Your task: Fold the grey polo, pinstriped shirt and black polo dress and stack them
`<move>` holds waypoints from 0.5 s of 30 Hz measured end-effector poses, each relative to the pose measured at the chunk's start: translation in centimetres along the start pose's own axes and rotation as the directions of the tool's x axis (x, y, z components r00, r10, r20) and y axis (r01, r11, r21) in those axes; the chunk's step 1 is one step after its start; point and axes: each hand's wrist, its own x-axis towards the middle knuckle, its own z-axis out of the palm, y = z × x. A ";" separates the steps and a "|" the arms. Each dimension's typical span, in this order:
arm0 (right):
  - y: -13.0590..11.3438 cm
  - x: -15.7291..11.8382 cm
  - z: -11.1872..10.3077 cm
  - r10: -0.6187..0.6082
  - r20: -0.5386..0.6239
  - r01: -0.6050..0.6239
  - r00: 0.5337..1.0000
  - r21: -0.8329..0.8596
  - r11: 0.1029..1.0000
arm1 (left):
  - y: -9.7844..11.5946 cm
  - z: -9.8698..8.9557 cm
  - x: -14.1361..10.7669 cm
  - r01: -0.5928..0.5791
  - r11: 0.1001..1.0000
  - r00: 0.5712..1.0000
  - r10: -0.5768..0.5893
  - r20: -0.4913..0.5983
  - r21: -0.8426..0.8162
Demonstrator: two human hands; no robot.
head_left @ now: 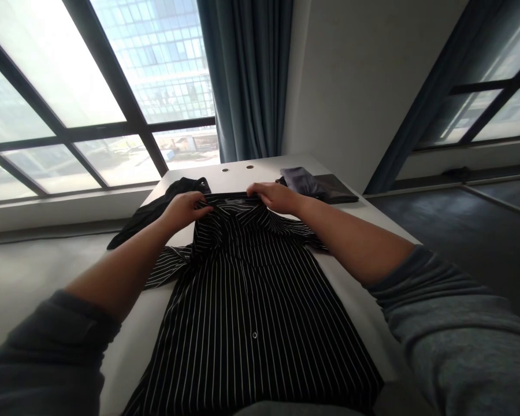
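A black shirt with thin white pinstripes (251,312) lies face up along the white table (238,180), its buttoned front toward me and its collar at the far end. My left hand (184,211) rests on the left side of the collar (231,200), with the fingers curled over the cloth. My right hand (274,196) pinches the right side of that collar. A short shirt sleeve (169,266) spreads out to the left. Beyond my left hand, a black garment (156,211) lies bunched over the table's left edge.
A grey folded cloth (299,181) sits on a dark flat case (335,189) at the far right of the table. Several round holes (225,170) mark the table's far end. Large windows (99,98) and a blue-grey curtain (245,75) stand behind it.
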 end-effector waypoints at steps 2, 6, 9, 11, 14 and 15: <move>0.1 0.6 -0.9 -0.120 0.071 0.120 0.990 -0.001 0.993 | 0.2 -1.1 0.9 0.071 0.997 0.997 -0.071 -0.043 0.001; 0.8 1.9 -3.2 -0.170 0.235 0.201 0.957 -0.116 0.973 | 0.5 -2.7 3.1 0.150 0.987 0.984 -0.143 -0.109 0.057; 2.1 3.1 -4.8 -0.068 0.210 0.107 0.975 -0.182 0.977 | 0.1 -2.9 4.8 0.201 0.979 0.974 -0.197 -0.115 0.021; 3.2 3.9 -5.3 0.059 0.110 -0.039 0.992 -0.172 0.984 | -0.4 -2.5 5.9 0.250 0.966 0.964 -0.254 -0.077 -0.064; 4.9 4.8 -4.8 0.255 -0.033 -0.255 0.966 -0.008 0.967 | -1.2 -1.5 7.3 0.350 0.912 0.935 -0.355 0.012 -0.213; 5.5 5.0 -4.3 0.306 -0.056 -0.301 0.950 0.073 0.951 | -1.4 -1.1 7.7 0.379 0.888 0.924 -0.377 0.062 -0.262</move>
